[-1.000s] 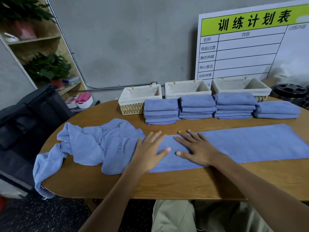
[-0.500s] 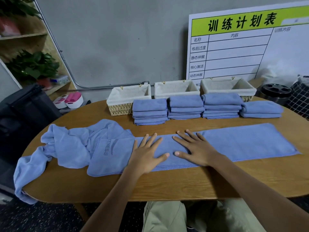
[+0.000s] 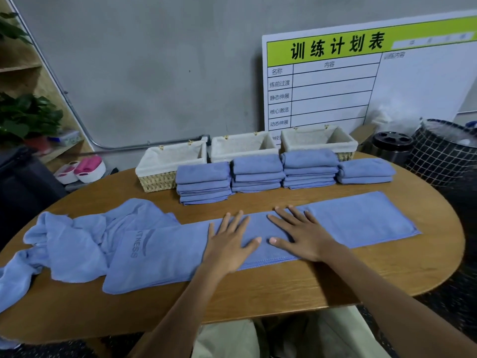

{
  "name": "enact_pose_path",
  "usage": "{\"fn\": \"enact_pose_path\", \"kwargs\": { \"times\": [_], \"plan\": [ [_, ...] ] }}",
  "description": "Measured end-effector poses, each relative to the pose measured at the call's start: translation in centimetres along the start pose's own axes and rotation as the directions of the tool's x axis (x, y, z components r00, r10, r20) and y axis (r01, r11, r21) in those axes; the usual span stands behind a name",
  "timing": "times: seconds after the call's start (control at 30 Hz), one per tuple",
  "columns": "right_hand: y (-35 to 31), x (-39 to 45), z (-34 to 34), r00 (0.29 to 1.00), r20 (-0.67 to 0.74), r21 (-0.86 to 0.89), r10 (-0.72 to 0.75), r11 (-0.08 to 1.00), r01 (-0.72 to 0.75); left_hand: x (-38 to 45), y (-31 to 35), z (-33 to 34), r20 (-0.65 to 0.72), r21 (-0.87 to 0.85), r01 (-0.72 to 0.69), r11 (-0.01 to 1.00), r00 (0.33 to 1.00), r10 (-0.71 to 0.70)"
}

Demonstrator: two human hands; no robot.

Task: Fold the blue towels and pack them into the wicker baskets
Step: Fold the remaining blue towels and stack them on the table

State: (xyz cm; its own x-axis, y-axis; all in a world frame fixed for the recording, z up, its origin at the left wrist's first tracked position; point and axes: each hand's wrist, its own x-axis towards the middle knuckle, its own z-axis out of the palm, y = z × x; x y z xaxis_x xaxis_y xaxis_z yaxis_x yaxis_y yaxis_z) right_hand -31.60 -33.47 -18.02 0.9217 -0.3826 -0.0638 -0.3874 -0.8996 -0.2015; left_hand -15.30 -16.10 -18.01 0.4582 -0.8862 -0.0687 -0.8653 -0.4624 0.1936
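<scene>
Bare wood lay between the near edge of the oval table (image 3: pixel 258 293) and the long blue towel (image 3: pixel 361 223), which stretched flat across the table, its stitched near hem running parallel to that edge. The left hand (image 3: pixel 229 246) and the right hand (image 3: pixel 304 239) both pressed flat on the towel's middle, side by side with thumbs almost meeting; neither grip was closed on anything, the fingers straight and spread. The towel's right end stopped short of the table's right rim, leaving open wood there, while its left end, printed with a logo, overlapped a rumpled heap of blue towels (image 3: pixel 77 244) that spilled over the table's left edge and hung down. Beyond the hands a strip of bare wood separated the long towel from four stacks of folded towels (image 3: pixel 255 174) set in a row, the rightmost stack the lowest. Directly behind them, along the far edge, stood three lined wicker baskets (image 3: pixel 170 161), their openings showing only pale lining. A white planning board (image 3: pixel 361 81) leaned on the grey wall behind, and a wire bin (image 3: pixel 441 151) stood off the table's far right.
</scene>
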Motion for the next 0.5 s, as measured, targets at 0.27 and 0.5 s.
{"fn": "enact_pose_path", "kwargs": {
  "times": [0.27,0.5],
  "plan": [
    [1.9,-1.1,0.0,0.998,-0.017,0.009,0.053,0.999,-0.053,1.0,2.2,-0.5,0.013,-0.034,0.031,0.999,0.999,-0.031],
    [3.6,-1.7,-0.4,0.997,-0.026,0.016,0.070,0.997,-0.069,1.2,2.2,0.6,0.016,0.036,0.031,0.999,0.999,-0.032]
  ]
}}
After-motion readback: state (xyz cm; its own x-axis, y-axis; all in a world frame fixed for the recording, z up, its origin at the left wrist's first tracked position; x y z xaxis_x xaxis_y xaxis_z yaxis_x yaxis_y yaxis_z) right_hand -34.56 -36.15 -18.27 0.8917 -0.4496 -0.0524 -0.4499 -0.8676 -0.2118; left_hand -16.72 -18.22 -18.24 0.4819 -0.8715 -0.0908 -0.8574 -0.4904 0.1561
